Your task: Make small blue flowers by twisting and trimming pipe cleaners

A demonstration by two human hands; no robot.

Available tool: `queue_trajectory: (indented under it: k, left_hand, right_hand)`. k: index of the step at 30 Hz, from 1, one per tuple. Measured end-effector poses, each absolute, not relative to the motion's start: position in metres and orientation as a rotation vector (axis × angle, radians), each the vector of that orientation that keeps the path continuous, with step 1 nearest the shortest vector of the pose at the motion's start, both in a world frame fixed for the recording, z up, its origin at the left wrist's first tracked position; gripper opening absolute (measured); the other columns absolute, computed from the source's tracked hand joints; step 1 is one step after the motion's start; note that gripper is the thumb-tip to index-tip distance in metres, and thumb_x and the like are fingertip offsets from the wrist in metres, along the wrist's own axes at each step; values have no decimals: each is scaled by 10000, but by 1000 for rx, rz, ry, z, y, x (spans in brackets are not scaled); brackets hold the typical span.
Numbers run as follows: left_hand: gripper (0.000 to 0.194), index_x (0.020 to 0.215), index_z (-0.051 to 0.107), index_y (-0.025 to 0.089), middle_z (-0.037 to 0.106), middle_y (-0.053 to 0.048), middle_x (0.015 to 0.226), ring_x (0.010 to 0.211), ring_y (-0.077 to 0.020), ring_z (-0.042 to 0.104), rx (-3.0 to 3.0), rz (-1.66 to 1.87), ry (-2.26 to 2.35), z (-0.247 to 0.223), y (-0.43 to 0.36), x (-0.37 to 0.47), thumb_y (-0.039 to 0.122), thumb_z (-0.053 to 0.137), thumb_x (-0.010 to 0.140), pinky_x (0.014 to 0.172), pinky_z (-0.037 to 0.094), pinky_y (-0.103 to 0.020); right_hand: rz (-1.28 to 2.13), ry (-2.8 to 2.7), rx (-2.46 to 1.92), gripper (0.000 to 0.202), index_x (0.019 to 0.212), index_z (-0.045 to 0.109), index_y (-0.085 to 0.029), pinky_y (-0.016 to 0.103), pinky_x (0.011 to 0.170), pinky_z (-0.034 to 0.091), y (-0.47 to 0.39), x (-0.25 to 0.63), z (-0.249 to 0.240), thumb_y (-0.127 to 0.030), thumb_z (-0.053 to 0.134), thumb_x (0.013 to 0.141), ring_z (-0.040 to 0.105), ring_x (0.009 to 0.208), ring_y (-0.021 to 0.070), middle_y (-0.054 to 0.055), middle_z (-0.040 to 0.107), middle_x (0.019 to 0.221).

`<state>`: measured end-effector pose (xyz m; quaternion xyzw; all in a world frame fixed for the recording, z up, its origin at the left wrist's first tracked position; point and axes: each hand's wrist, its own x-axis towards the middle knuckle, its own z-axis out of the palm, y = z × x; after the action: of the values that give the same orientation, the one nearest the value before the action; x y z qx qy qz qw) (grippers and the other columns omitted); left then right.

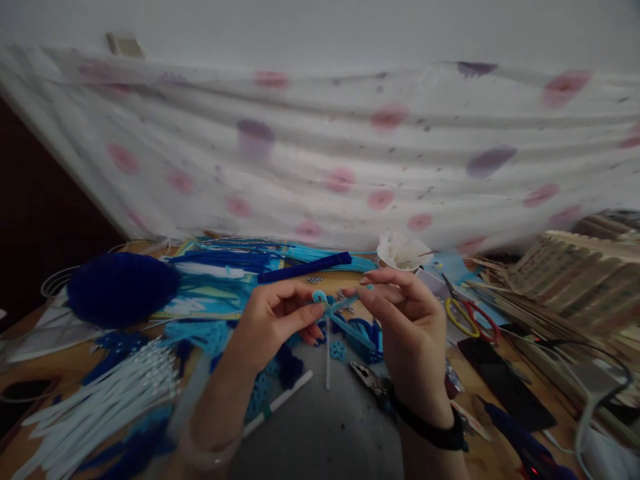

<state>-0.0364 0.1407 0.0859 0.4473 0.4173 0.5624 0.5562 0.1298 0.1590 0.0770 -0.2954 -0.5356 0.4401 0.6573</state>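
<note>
A light blue fuzzy stem [343,305], with a small curl at its left end, is held between my two hands above the grey mat [320,433]. My left hand [285,317] pinches it beside the curl, thumb against fingers. On the other side my right hand [400,310] has its thumb and fingers closed on the stem's right part. A thin pale stick [328,357] hangs down below the crossing of the stem. Under the hands lie blue fuzzy pieces, among them a small light blue flower [338,351].
Pliers [369,379] lie near my right wrist, scissors [470,313] farther right, and a glue gun [520,440] at the lower right. A dark blue bundle [123,288] and white stems [107,400] are left. A white cup [400,252] stands behind; a patterned cloth [320,153] hangs beyond.
</note>
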Motion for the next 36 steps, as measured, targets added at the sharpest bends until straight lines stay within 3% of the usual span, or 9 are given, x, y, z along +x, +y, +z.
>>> queue_trajectory:
  k: [4,9,15,20,24,28,30,32,36]
  left_hand:
    - [109,715,722,198,684,19,558,490,-152,684,1188,1488,1081,82,141,-38,238,823,715,468,568,-228]
    - [41,755,760,209,699,22,669,572,-131,704,1323,1682,1125,78,139,-35,198,798,767,545,575,-207]
    - [80,734,750,202,709,9,593,502,-159,688,1220,1549,1075,81,137,-33,229,824,718,488,572,-243]
    - [98,740,758,204,710,12,586,459,-138,656,1128,1516,1015,83,134,-33,224,841,692,452,551,-230]
    - [78,749,775,214,721,3,630,458,-132,644,1097,1471,958,84,132,-35,254,831,713,451,547,-241]
    - [47,729,779,222,698,2,642,507,-127,630,1208,1484,934,88,132,-37,248,818,734,482,542,-235]
    - [55,702,775,220,667,5,637,534,-126,619,1332,1469,950,90,132,-38,219,802,749,505,532,-233]
    - [77,694,775,223,655,0,656,565,-134,618,1436,1457,979,93,131,-39,197,786,765,519,517,-239]
    - [98,761,804,265,688,-13,714,659,-163,627,1625,1516,993,92,131,-45,180,779,803,578,509,-267]
  right_hand:
    - [756,-1383,-703,162,939,762,-270,289,727,575,150,134,82,-131,748,856,747,832,176,-6,768,920]
    - [490,-1579,-818,168,979,736,-276,317,782,529,146,145,89,-128,692,914,690,879,179,-5,758,929]
    - [-169,-1761,-927,126,983,725,-253,496,955,439,144,145,97,-166,648,935,617,1060,292,84,721,1116]
    - [-269,-1955,-888,41,952,718,-280,568,1072,305,139,144,96,-307,721,920,507,1252,363,65,723,1226]
    - [-76,-2080,-810,54,989,676,-282,573,1132,192,140,145,96,-242,658,959,657,1043,274,5,788,970]
    - [392,-1985,-772,80,969,697,-263,452,1010,415,139,145,99,-216,632,958,718,846,204,-9,787,868]
    - [770,-1885,-783,59,924,707,-246,359,838,518,142,145,98,-288,670,942,726,764,193,-14,779,767]
    - [1187,-1717,-764,219,891,713,-230,317,708,552,148,144,93,-422,631,959,729,671,193,-15,754,659]
    - [1852,-1410,-595,444,815,695,-218,380,683,603,169,139,81,-608,519,933,727,542,218,-3,715,556]
